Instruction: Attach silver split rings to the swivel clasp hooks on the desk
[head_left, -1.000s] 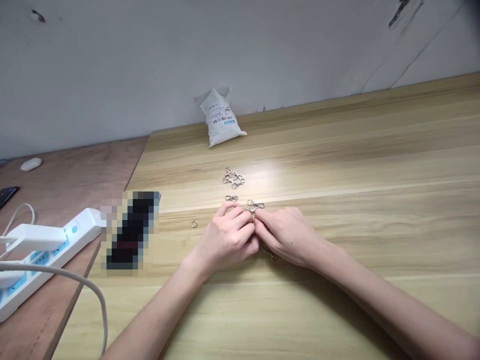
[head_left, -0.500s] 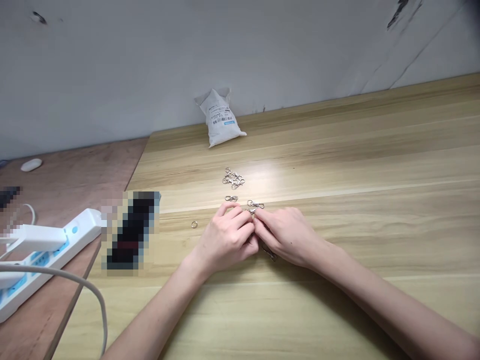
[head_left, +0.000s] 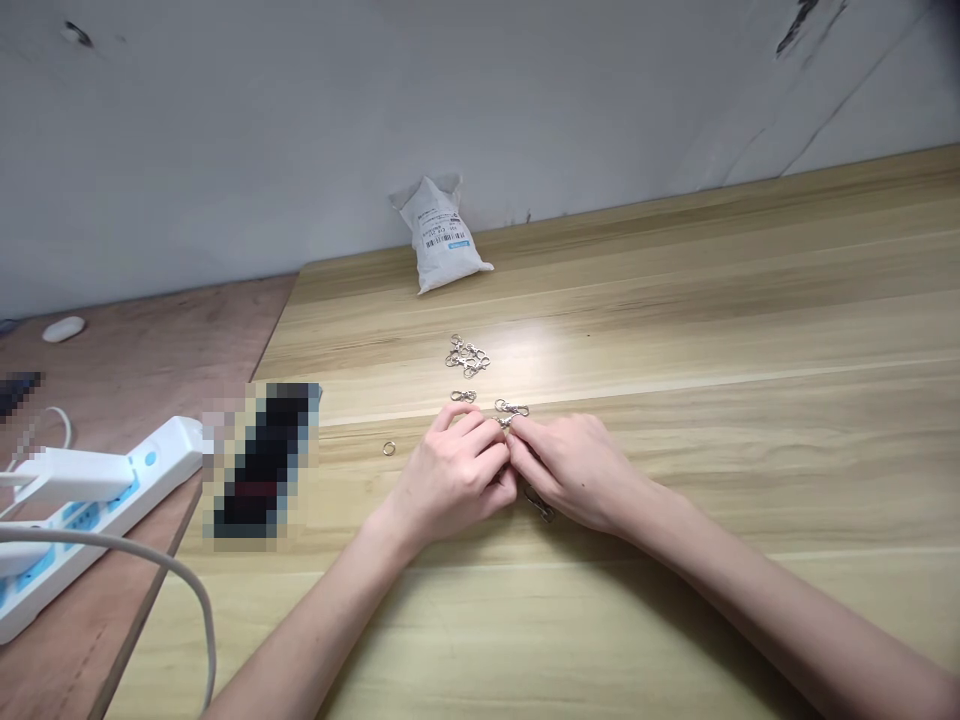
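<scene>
Pinching tiny clasp (head_left: 505, 422) tight btwn fingertips of left hand (head_left: 454, 470) & right hand (head_left: 574, 465), low over table (head_left: 675, 330). Prob. light, stiff, slippery metal; best gripped by body, not spring gate. 1 ring (head_left: 388, 449) lying left, pile of clasps (head_left: 466, 356) behind.

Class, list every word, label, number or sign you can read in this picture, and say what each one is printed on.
The white bag: a printed label with a barcode and a blue patch, too small to read.
The power strip: blue marks only, no legible text.
The pixelated object: blurred, unreadable.
The metal clasp pinched between left hand and right hand: no marking visible.
So nothing can be quoted.
</scene>
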